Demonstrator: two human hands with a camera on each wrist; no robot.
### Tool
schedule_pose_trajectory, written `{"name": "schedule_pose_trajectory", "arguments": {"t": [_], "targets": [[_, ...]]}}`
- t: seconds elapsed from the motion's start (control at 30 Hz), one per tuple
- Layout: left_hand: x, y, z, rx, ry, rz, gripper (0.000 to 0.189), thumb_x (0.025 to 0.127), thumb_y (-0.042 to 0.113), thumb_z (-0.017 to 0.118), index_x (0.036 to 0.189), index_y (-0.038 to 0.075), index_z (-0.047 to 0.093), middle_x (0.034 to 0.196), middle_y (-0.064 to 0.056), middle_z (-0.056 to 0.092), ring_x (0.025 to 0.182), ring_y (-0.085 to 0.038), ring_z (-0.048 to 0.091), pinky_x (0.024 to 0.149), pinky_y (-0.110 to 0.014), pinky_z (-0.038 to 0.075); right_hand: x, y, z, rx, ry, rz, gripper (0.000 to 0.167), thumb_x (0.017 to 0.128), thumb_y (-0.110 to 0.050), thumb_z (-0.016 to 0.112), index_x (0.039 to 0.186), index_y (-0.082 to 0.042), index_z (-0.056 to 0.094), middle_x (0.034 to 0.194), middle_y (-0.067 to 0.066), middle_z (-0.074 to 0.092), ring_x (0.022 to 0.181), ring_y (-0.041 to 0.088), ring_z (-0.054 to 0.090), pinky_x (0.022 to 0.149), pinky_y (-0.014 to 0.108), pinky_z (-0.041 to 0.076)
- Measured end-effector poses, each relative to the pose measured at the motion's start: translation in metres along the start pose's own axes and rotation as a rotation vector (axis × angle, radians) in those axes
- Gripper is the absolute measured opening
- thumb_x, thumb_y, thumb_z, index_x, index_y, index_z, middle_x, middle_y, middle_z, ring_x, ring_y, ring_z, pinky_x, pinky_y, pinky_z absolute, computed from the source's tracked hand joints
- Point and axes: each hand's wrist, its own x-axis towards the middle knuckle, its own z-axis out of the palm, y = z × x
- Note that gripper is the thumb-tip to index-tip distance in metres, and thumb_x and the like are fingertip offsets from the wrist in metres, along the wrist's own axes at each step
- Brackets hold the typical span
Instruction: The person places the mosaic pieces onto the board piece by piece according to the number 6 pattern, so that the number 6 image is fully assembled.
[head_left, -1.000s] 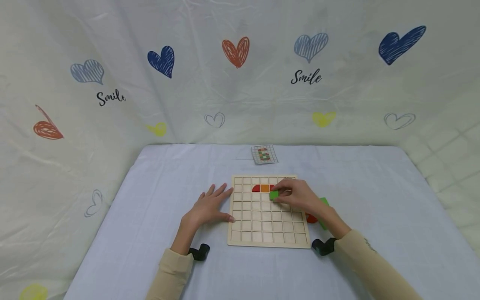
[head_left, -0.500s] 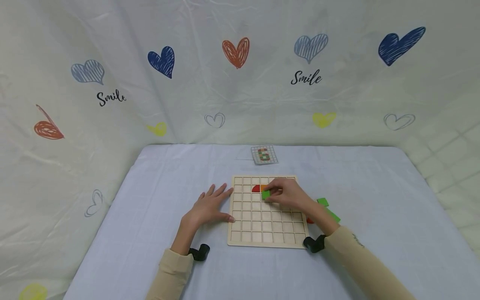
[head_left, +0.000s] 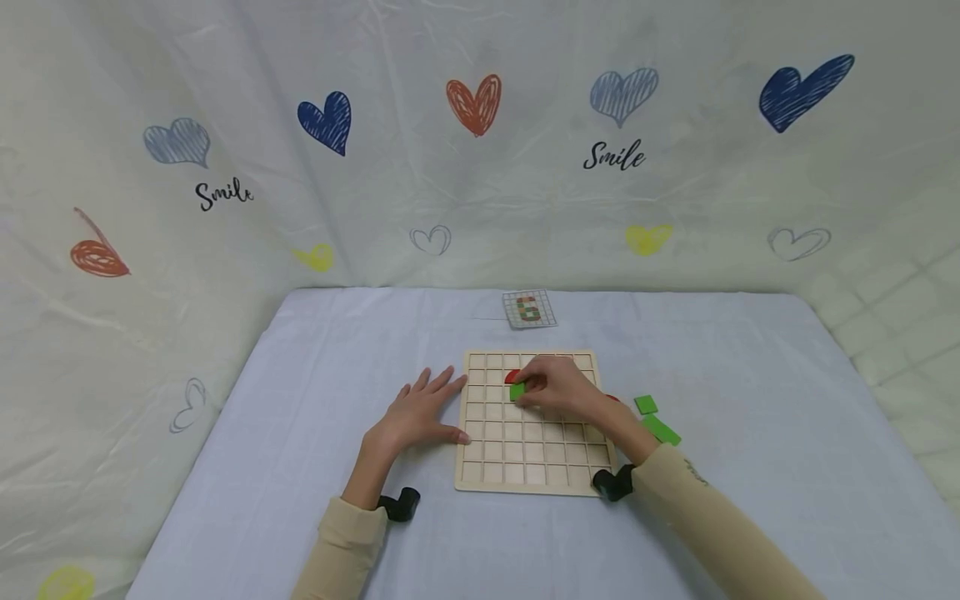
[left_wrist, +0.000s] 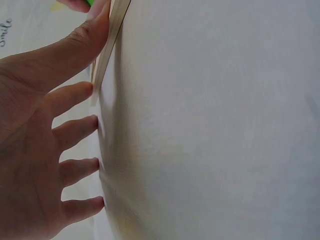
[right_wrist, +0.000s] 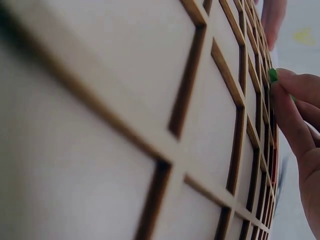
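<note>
A wooden grid board lies on the table. My left hand spreads its fingers at the board's left edge; in the left wrist view its thumb touches the wooden rim. Between thumb and fingers my right hand pinches a green square tile over the board's upper middle. That green tile also shows in the right wrist view, close to the grid. Just beyond it a red rounded tile sits in a cell. The cells to its right are hidden behind my right hand.
Behind the board lies a small card with a coloured figure 6 on a grid. To the right are a loose green square and a longer green piece. Part of a red piece shows beside my right forearm.
My right hand has moved left across the board with the green tile, uncovering the loose green pieces at the right and covering the orange tile. The left hand has stayed in place.
</note>
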Motion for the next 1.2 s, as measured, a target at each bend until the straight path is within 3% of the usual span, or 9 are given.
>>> {"name": "schedule_pose_trajectory", "arguments": {"t": [0.17,0.43,0.73,0.93,1.2], "targets": [[0.0,0.0,0.0,-0.001,-0.003,-0.005,0.099,0.081,0.053,0.083,0.162,0.024,0.034,0.172,-0.004,0.023,0.159,-0.041,0.012,0.124,-0.065,0.017,0.004,-0.001,0.002,-0.006,-0.001,-0.014,0.023,0.081,-0.015,0.088,0.102,-0.009,0.081,0.09,-0.002,0.073,0.076,0.005,0.063,0.071,0.023,0.053],[0.0,0.002,-0.002,-0.004,-0.004,-0.003,0.099,0.081,0.052,0.083,0.162,0.024,0.035,0.172,-0.004,0.023,0.159,-0.041,0.012,0.124,-0.065,0.017,0.006,-0.003,0.005,-0.057,-0.003,-0.118,0.02,0.083,-0.009,0.085,0.101,-0.004,0.079,0.089,0.001,0.07,0.074,0.006,0.062,0.068,0.022,0.054],[-0.001,0.002,-0.002,-0.004,-0.003,-0.008,0.099,0.081,0.052,0.084,0.162,0.023,0.035,0.172,-0.005,0.023,0.159,-0.041,0.013,0.124,-0.065,0.017,0.004,-0.006,0.006,-0.118,0.003,-0.186,0.022,0.083,-0.006,0.085,0.103,-0.001,0.077,0.092,0.007,0.069,0.076,0.014,0.064,0.068,0.022,0.054],[0.001,0.002,0.0,0.005,-0.006,-0.009,0.099,0.081,0.052,0.084,0.162,0.023,0.035,0.172,-0.005,0.023,0.159,-0.041,0.013,0.124,-0.065,0.017,-0.001,-0.003,0.003,-0.107,0.023,-0.185,0.024,0.082,-0.006,0.085,0.104,-0.003,0.078,0.09,0.005,0.07,0.076,0.013,0.067,0.072,0.026,0.055],[0.0,0.002,0.0,0.004,-0.001,-0.016,0.1,0.08,0.051,0.085,0.162,0.023,0.035,0.172,-0.005,0.023,0.159,-0.041,0.013,0.124,-0.066,0.017,-0.019,-0.001,-0.012,-0.087,0.05,-0.124,0.022,0.084,-0.005,0.083,0.105,-0.002,0.076,0.092,0.006,0.071,0.08,0.017,0.066,0.071,0.027,0.055]]}}
